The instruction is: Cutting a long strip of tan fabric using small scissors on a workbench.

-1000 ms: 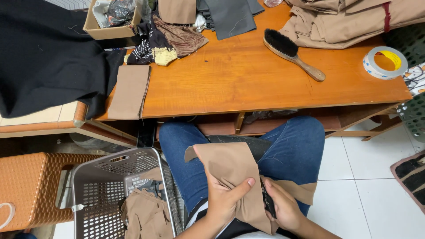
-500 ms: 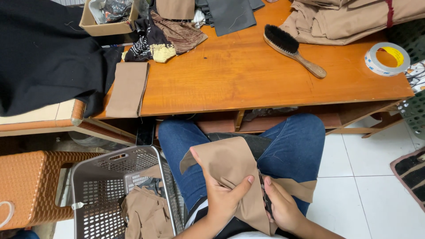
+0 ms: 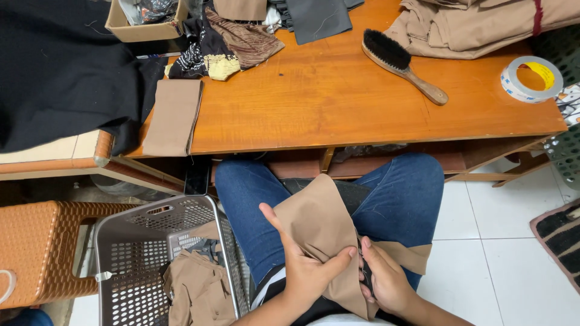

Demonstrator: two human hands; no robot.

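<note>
A tan piece of cloth (image 3: 317, 226) lies over my lap, above my blue jeans. My left hand (image 3: 305, 268) grips it from the left, thumb pointing up along its edge. My right hand (image 3: 383, 281) pinches its lower right part, with something dark between the fingers that I cannot make out. Both hands sit close together low in the view, below the front edge of the orange wooden table (image 3: 338, 102).
A grey perforated basket (image 3: 151, 241) with tan cloth inside stands at my left, beside a brown woven stool (image 3: 45, 241). On the table lie a wooden brush (image 3: 402, 63), a tape roll (image 3: 528, 78), a folded tan piece (image 3: 175, 118), stacked tan garments (image 3: 471, 27), black fabric (image 3: 57, 75) and a cardboard box (image 3: 142, 24).
The tan cloth has shifted a little in my lap and my left thumb has stretched upward. My hands stay in the same place.
</note>
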